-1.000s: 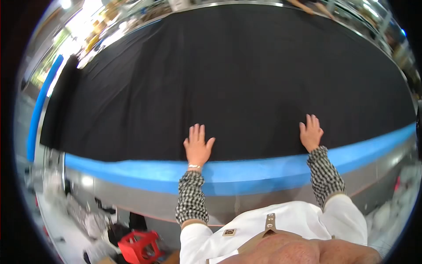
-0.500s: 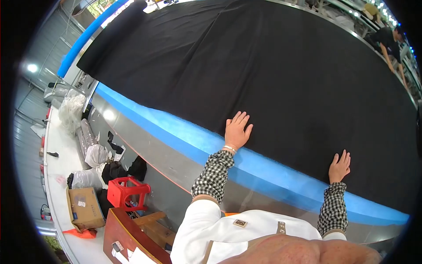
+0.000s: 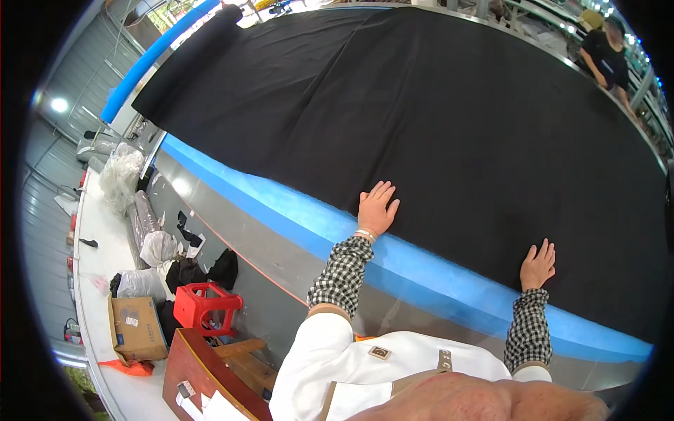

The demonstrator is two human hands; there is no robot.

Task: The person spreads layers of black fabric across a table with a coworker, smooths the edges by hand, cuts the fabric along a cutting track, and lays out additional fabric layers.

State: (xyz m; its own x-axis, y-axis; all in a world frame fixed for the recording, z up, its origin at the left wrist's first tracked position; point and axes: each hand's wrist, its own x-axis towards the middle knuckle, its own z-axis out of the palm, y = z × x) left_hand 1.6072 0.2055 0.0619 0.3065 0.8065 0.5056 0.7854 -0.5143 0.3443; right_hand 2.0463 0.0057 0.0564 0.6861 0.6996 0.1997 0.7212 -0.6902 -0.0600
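A wide sheet of black fabric (image 3: 449, 126) covers the table, with a few creases running across its left half. Along the near side, a blue layer (image 3: 302, 210) shows from under the fabric. My left hand (image 3: 377, 210) lies flat on the fabric's near edge, fingers spread. My right hand (image 3: 538, 266) rests further right on the same edge, palm down with its fingers stretched out. Neither hand holds anything. At the far left end lies a thick black roll (image 3: 186, 59) of the fabric.
A long blue roll (image 3: 158, 59) lies beyond the left end. Another person (image 3: 607, 59) leans at the far right edge. At lower left are a red stool (image 3: 206, 306), a cardboard box (image 3: 137, 330), plastic bags (image 3: 121, 175) and a brown desk (image 3: 193, 379).
The view has swung left, bringing the stool, box and far person into sight. Both hands remain flat near the fabric's edge, with no clear shift along it.
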